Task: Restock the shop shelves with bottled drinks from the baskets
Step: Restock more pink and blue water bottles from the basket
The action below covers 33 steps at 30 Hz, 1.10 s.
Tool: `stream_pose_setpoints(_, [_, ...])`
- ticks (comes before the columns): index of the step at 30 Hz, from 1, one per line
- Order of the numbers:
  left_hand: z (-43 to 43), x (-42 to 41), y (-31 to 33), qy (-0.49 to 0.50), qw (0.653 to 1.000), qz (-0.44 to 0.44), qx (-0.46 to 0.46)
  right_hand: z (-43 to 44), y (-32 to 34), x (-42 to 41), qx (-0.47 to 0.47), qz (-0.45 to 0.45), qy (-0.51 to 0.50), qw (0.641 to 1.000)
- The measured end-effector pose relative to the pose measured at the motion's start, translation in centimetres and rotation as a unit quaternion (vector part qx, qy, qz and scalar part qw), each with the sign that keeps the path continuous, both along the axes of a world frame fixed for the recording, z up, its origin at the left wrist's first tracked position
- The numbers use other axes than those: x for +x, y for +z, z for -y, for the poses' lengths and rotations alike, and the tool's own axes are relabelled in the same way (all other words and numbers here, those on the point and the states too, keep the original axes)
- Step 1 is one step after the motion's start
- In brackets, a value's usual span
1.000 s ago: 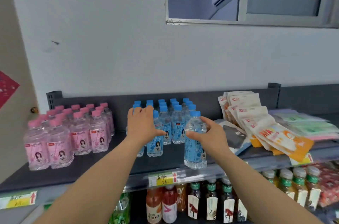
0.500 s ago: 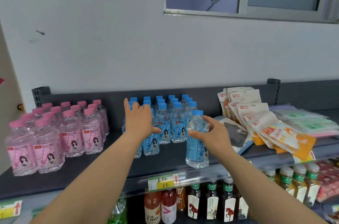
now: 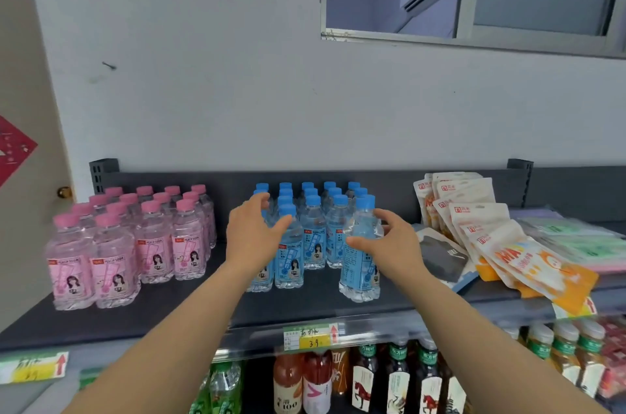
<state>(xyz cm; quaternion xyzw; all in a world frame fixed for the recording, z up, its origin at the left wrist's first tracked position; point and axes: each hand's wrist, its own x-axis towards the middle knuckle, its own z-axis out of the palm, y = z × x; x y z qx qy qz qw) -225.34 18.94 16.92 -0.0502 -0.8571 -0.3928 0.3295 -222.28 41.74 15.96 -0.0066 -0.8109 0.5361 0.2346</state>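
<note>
Blue-capped clear plastic bottle (image 3: 359, 274) stands nearly placed on the dark metal shelf (image 3: 169, 312) mid-frame, right hand (image 3: 394, 244) curled round it, straight-fingered left hand (image 3: 252, 237) touching its shelved neighbours (image 3: 313, 237); baskets unseen.

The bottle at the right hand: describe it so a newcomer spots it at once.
On the dark top shelf, a block of blue-capped bottles stands between pink bottles and snack pouches. The wanted bottle stands apart at the block's front right, nearest the shelf edge, the right hand curled round it.
</note>
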Motion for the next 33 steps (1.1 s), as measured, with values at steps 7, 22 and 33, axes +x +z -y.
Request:
stream_pose_setpoints(7, [2.8, 6.5, -4.0, -0.068, 0.980, 0.050, 0.178, 3.9, 0.0, -2.7, 0.011, -0.018, -0.005, 1.000])
stream_pose_setpoints(22, [3.7, 8.8, -6.3, -0.068, 0.969, 0.073, 0.225, 6.0, -3.7, -5.3, 0.063, 0.020, 0.035, 0.997])
stream_pose_setpoints(33, [3.3, 9.4, -7.8, -0.056, 0.970, 0.090, 0.220, 6.6, -3.9, -5.6, 0.099, 0.004, 0.016, 0.995])
